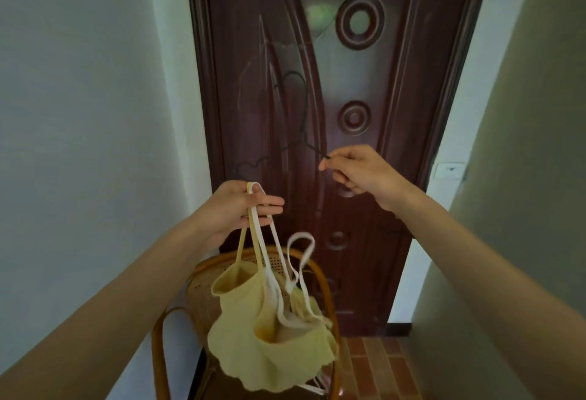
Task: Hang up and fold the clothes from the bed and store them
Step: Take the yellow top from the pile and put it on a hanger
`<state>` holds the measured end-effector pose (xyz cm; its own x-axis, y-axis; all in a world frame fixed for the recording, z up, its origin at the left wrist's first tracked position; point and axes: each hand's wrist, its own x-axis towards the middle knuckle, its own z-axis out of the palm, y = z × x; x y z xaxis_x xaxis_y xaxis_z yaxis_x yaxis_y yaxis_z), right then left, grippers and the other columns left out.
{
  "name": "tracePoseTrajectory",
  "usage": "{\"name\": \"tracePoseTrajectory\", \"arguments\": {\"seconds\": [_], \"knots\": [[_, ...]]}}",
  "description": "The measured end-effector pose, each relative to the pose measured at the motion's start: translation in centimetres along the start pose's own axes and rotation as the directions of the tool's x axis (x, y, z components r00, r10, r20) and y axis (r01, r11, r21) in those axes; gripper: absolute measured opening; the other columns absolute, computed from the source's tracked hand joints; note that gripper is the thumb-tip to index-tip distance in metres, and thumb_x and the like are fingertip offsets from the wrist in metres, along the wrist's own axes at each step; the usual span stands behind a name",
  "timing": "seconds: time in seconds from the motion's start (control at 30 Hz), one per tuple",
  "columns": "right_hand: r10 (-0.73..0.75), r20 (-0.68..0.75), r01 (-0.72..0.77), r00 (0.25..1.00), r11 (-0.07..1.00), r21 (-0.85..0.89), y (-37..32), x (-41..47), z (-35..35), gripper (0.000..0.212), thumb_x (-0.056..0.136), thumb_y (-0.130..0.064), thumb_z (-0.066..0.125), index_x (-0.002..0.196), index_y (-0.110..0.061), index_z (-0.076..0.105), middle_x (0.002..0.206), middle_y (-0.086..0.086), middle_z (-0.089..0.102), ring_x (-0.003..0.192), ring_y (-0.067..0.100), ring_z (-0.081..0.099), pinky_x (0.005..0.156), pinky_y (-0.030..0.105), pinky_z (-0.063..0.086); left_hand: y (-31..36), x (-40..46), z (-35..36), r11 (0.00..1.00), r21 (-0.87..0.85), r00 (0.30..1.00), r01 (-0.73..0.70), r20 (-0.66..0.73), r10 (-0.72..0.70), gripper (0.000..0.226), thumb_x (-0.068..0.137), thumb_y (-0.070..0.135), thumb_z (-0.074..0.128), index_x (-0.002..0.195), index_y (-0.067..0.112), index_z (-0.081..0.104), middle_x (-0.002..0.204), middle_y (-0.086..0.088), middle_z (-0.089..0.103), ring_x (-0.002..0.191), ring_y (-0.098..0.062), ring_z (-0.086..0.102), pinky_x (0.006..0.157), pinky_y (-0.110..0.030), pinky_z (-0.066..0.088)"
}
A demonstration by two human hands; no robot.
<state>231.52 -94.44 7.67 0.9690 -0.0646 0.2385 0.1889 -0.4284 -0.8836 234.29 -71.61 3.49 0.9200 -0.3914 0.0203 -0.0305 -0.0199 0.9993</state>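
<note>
A pale yellow strappy top (250, 336) with white inner straps hangs from my left hand (244, 206), whose fingers hold the strap loops near the middle of the view. My right hand (358, 171) pinches the end of a thin black wire hanger (302, 114). The hanger's hook curves up in front of the dark door. A second white strap loop (301, 247) sticks up free beside the top. The hanger's left end (247, 166) is faint against the door.
A dark red carved wooden door (396, 82) stands straight ahead between white walls. A rattan chair (196, 288) stands below the hanging top. Brick-red floor tiles (377, 368) lie at the door's foot. A white wall switch (450, 171) sits to the right.
</note>
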Motion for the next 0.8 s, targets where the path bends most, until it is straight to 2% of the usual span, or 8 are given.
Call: {"name": "tracePoseTrajectory", "arguments": {"seconds": [0.07, 0.17, 0.27, 0.4, 0.5, 0.63, 0.8], "knots": [[0.011, -0.019, -0.011, 1.000, 1.000, 0.002, 0.5, -0.2, -0.9, 0.018, 0.096, -0.013, 0.054, 0.087, -0.011, 0.070, 0.052, -0.004, 0.043, 0.044, 0.009, 0.026, 0.045, 0.023, 0.018, -0.3, 0.3, 0.4, 0.999, -0.015, 0.998, 0.039, 0.043, -0.038, 0.019, 0.102, 0.009, 0.046, 0.084, 0.007, 0.053, 0.105, -0.011, 0.074, 0.098, -0.022, 0.072, 0.079, -0.030, 0.060], [0.020, -0.009, -0.020, 1.000, 1.000, 0.024, 1.3, -1.1, -1.9, 0.016, 0.096, -0.013, 0.056, 0.096, -0.004, 0.070, 0.054, -0.003, 0.042, 0.041, 0.007, 0.023, 0.037, 0.018, 0.015, -1.0, 0.9, 0.7, 0.994, -0.057, 0.995, 0.092, 0.050, -0.089, 0.017, 0.100, 0.006, 0.049, 0.084, 0.008, 0.055, 0.105, -0.009, 0.075, 0.096, -0.019, 0.072, 0.070, -0.025, 0.059], [0.013, 0.005, -0.013, 1.000, 1.000, 0.022, 2.5, -1.9, -2.8, 0.020, 0.098, -0.018, 0.057, 0.093, -0.006, 0.072, 0.053, -0.003, 0.043, 0.042, 0.007, 0.024, 0.038, 0.018, 0.017, -1.4, 1.5, 0.6, 0.970, -0.195, 0.989, 0.143, 0.051, -0.136, 0.012, 0.098, 0.000, 0.049, 0.093, 0.006, 0.059, 0.106, -0.008, 0.074, 0.094, -0.016, 0.073, 0.072, -0.026, 0.057], [0.022, 0.009, -0.022, 1.000, 1.000, 0.008, 3.5, -2.3, -3.4, 0.027, 0.099, -0.029, 0.058, 0.089, -0.009, 0.073, 0.053, -0.002, 0.043, 0.043, 0.007, 0.025, 0.039, 0.018, 0.018, -2.1, 1.8, -0.7, 0.919, -0.360, 0.987, 0.159, 0.072, -0.143, 0.037, 0.087, -0.009, 0.036, 0.114, 0.001, 0.060, 0.112, -0.012, 0.072, 0.104, -0.021, 0.069, 0.082, -0.031, 0.054], [0.024, 0.018, -0.024, 1.000, 1.000, 0.008, 3.7, -2.5, -3.6, 0.028, 0.098, -0.030, 0.059, 0.091, -0.006, 0.073, 0.052, -0.002, 0.042, 0.042, 0.007, 0.025, 0.039, 0.018, 0.017, -3.0, 2.0, -1.4, 0.917, -0.378, 0.992, 0.123, 0.042, -0.115, 0.043, 0.088, -0.015, 0.031, 0.115, -0.001, 0.062, 0.114, -0.014, 0.071, 0.106, -0.026, 0.068, 0.074, -0.030, 0.060], [0.018, 0.030, -0.017, 0.999, 1.000, -0.014, 3.3, -2.9, -3.6, 0.031, 0.098, -0.030, 0.060, 0.095, -0.003, 0.073, 0.052, -0.001, 0.042, 0.042, 0.007, 0.025, 0.040, 0.019, 0.017, -3.2, 2.3, -2.0, 0.965, -0.262, 0.996, 0.008, -0.082, -0.030, 0.034, 0.094, -0.013, 0.046, 0.114, 0.005, 0.066, 0.115, -0.009, 0.069, 0.095, -0.024, 0.072, 0.066, -0.021, 0.058], [0.008, 0.045, -0.005, 0.999, 0.998, -0.056, 2.9, -3.4, -4.3, 0.030, 0.097, -0.033, 0.060, 0.094, -0.006, 0.074, 0.052, 0.000, 0.042, 0.041, 0.008, 0.025, 0.041, 0.019, 0.019, -3.0, 2.6, -3.1, 0.994, 0.013, 0.980, -0.106, -0.170, 0.107, 0.025, 0.085, -0.001, 0.068, 0.106, 0.013, 0.069, 0.108, -0.007, 0.072, 0.084, -0.018, 0.074, 0.067, -0.022, 0.059]]}}
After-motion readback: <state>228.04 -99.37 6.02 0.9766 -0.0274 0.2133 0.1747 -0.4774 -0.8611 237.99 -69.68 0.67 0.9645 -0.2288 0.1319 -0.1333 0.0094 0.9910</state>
